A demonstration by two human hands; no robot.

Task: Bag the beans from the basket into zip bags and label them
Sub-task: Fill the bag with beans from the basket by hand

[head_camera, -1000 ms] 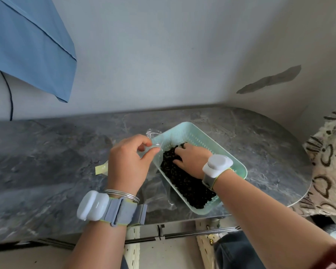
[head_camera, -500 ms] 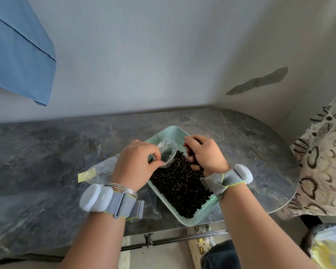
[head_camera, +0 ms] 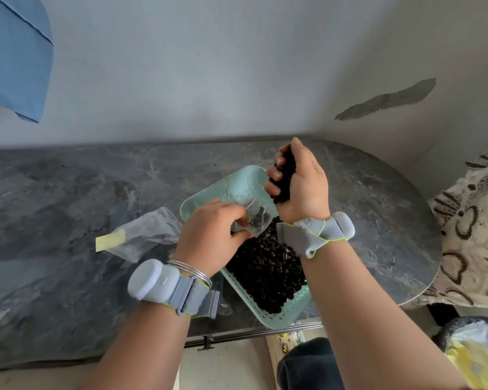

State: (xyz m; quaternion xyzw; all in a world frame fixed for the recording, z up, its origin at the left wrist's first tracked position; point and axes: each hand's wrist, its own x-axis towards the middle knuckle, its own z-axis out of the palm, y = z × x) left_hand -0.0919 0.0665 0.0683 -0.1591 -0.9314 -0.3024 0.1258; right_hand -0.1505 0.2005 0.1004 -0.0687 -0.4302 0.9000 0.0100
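Dark brown beans: right hand clutches a fistful over the mint-green plastic basket, left hand pinches a clear zip bag open. Filling step, probably; next needs careful aim.

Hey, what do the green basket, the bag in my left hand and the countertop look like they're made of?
Basket: moulded plastic, matte mint green, with small holes through its floor.
Bag: thin clear plastic film, glossy and crinkled; you can see through it.
Countertop: looks like polished stone, grey with pale veins and a soft sheen. It could be a printed laminate.
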